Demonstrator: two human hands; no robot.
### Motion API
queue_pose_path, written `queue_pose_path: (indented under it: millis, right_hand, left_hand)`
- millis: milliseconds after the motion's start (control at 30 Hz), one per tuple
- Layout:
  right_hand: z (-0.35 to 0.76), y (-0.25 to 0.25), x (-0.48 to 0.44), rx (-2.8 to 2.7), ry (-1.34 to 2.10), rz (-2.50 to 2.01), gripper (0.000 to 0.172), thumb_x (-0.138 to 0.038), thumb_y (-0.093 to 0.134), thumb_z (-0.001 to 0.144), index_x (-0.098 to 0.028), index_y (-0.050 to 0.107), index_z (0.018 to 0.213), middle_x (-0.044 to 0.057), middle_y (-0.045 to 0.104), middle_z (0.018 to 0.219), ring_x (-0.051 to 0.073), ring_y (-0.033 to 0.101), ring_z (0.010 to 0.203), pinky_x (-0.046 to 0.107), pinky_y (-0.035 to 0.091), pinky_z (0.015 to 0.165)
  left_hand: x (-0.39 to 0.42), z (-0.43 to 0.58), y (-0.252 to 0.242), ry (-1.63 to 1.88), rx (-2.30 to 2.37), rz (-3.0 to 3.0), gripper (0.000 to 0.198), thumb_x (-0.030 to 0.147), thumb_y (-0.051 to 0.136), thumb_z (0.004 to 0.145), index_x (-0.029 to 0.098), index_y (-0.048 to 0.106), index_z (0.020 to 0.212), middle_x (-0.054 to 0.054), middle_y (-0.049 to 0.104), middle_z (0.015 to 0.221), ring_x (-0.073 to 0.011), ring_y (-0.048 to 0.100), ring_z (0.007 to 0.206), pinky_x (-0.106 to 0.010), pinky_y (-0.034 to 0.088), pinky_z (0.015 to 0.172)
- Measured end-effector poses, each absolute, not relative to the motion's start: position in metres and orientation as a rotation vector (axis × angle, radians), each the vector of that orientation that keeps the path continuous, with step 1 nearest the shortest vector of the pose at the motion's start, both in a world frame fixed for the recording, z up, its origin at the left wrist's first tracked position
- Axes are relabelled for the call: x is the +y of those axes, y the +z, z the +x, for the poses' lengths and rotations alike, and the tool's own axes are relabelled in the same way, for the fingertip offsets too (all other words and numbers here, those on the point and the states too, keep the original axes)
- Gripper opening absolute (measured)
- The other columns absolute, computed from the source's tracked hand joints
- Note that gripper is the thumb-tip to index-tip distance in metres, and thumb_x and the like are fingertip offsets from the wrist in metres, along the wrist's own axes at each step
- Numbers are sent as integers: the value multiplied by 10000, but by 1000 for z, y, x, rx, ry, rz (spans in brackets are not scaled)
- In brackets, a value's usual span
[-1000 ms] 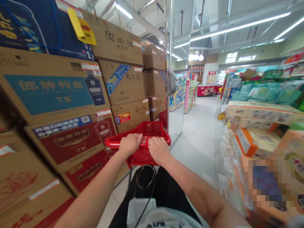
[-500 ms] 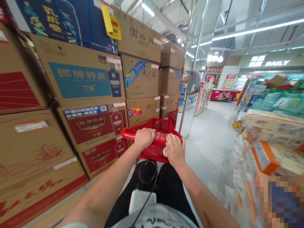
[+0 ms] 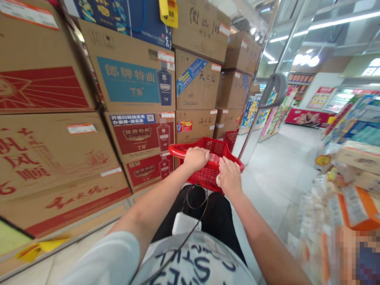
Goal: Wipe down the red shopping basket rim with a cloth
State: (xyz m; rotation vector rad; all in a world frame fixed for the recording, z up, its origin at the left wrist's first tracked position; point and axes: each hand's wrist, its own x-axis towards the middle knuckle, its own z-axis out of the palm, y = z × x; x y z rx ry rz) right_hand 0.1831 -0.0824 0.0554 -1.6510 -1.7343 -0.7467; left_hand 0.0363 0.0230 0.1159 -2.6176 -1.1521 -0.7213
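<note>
In front of my body is a red plastic shopping cart (image 3: 204, 175) with mesh sides. My left hand (image 3: 196, 158) is closed over its red handle (image 3: 214, 158), left of the middle. Farther right, my right hand (image 3: 230, 175) also curls over the handle. A small white crumpled thing (image 3: 218, 181) shows under the right palm; its kind I cannot make out. The fingertips of both hands are partly hidden behind the handle. A dark looped cable (image 3: 197, 198) and a white box-like device (image 3: 185, 224) lie in front of my torso and thighs.
Stacked cardboard cartons (image 3: 139, 85) line the left side. A mirrored pillar (image 3: 264, 107) with a grey handle-shaped piece (image 3: 274, 91) stands ahead. Pale floor (image 3: 273, 158) stretches forward right of the cart. Packaged goods (image 3: 356, 194) are piled at the right, near a blurred-out patch.
My view has turned left and tilted down, so cartons, cart and pillar sit farther right and higher in the picture. Both hands keep their hold on the cart handle.
</note>
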Motion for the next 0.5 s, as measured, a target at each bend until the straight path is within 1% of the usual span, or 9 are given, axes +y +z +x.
queue_pose_path:
  millis: [133, 200, 300, 367, 433, 500]
  right_hand:
    - [186, 55, -81, -1936, -766, -1577, 667, -96, 456, 756, -133, 322, 1409, 101, 346, 1468, 242, 297, 1343, 437, 230, 1086]
    - [189, 56, -83, -1935, -768, -1578, 686, -93, 456, 746, -143, 312, 1415, 99, 339, 1472, 241, 289, 1351, 451, 215, 1097]
    - [191, 54, -87, -1827, -766, -1586, 662, -128, 469, 745, -108, 341, 1394, 126, 387, 1438, 256, 323, 1330, 464, 225, 1094]
    - [190, 53, -88, -1763, -752, -1565, 637, -136, 466, 744, -94, 374, 1373, 134, 431, 1403, 258, 360, 1303, 457, 250, 1086]
    - [188, 52, -87, -1742, -711, -1544, 610, -131, 463, 737, -95, 419, 1343, 138, 481, 1356, 262, 415, 1253, 458, 281, 1072]
    - [188, 57, -86, -1759, -621, -1524, 573, -121, 455, 737, -92, 464, 1309, 147, 525, 1300, 265, 468, 1192, 455, 330, 1044]
  left_hand:
    - [21, 34, 119, -730, -1135, -2605, 430, 370, 267, 957, 208, 655, 1049, -67, 680, 1060, -212, 575, 988, -357, 377, 852]
    - [19, 34, 119, -743, -1127, -2591, 438, 365, 261, 959, 198, 661, 1025, -73, 685, 1040, -214, 581, 976, -356, 384, 841]
    - [19, 35, 116, -769, -1121, -2578, 444, 365, 262, 957, 190, 669, 996, -82, 692, 1007, -224, 593, 960, -365, 397, 830]
    - [21, 36, 113, -786, -1133, -2586, 433, 365, 274, 952, 192, 666, 1014, -84, 693, 1013, -235, 596, 978, -383, 403, 851]
    - [25, 35, 114, -807, -1162, -2637, 422, 370, 286, 947, 196, 659, 1044, -83, 689, 1044, -245, 588, 1026, -406, 400, 902]
    - [24, 32, 123, -914, -1118, -2784, 427, 395, 292, 944, 192, 613, 1139, -88, 656, 1143, -238, 566, 1098, -404, 393, 961]
